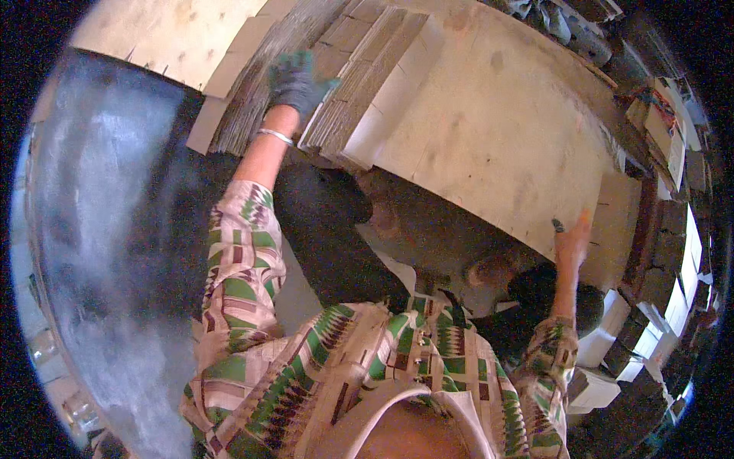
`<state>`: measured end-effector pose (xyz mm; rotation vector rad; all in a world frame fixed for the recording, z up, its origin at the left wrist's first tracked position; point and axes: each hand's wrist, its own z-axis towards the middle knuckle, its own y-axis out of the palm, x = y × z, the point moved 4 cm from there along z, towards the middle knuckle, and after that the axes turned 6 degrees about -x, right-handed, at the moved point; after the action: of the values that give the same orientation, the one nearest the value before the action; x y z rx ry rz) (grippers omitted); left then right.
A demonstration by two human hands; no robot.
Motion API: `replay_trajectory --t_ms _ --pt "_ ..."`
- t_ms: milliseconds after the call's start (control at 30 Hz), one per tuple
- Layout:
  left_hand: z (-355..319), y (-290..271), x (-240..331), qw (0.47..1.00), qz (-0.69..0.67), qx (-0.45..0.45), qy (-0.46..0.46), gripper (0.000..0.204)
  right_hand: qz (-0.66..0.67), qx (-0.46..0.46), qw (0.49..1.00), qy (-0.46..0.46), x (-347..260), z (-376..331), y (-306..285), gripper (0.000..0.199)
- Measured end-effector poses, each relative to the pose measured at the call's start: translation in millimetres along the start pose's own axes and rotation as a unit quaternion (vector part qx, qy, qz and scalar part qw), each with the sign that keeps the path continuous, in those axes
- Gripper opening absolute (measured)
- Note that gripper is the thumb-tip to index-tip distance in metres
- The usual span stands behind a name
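My left hand (294, 84), in a dark glove with green on the fingers, lies with its thumb spread on a row of flat cardboard pieces (367, 80). They are packed closely together on a pale wooden board. My right hand (573, 237) is at the board's near right edge, beside a brown cardboard piece (618, 218). A small dark spot shows at its thumb side; I cannot make out what it is. Its fingers are blurred, and I cannot see whether they grip anything. The wooden board (489, 130) stretches between my hands.
Another pale board (164, 38) stands at the upper left, above a grey-blue floor (115, 229). Stacked cardboard (673, 245) lines the right side. Dark shadow fills the gap under the board, around my legs (336, 245).
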<state>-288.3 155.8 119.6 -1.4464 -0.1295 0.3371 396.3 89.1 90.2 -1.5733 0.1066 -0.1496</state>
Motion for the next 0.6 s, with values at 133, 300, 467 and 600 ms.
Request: replay_trajectory --t_ms 133,300,467,600 --pt "-60.4 14.5 90.1 0.996 0.029 -0.071 0.042 0.096 -0.224 0.044 0.969 0.098 117.7 26.2 15.8 0.095" --pt "-64.1 41.4 84.8 0.992 -0.057 -0.112 0.029 0.067 -0.173 -0.069 0.968 0.166 174.7 42.7 -10.9 0.058" --pt "-65.4 35.3 76.8 0.976 -0.212 0.051 0.011 0.037 0.054 0.09 0.985 0.138 168.1 36.8 -33.4 0.032" --pt "-63.8 33.2 88.5 0.968 -0.25 0.004 -0.008 0.034 0.278 0.166 0.946 -0.025 63.7 16.0 -43.8 0.051"
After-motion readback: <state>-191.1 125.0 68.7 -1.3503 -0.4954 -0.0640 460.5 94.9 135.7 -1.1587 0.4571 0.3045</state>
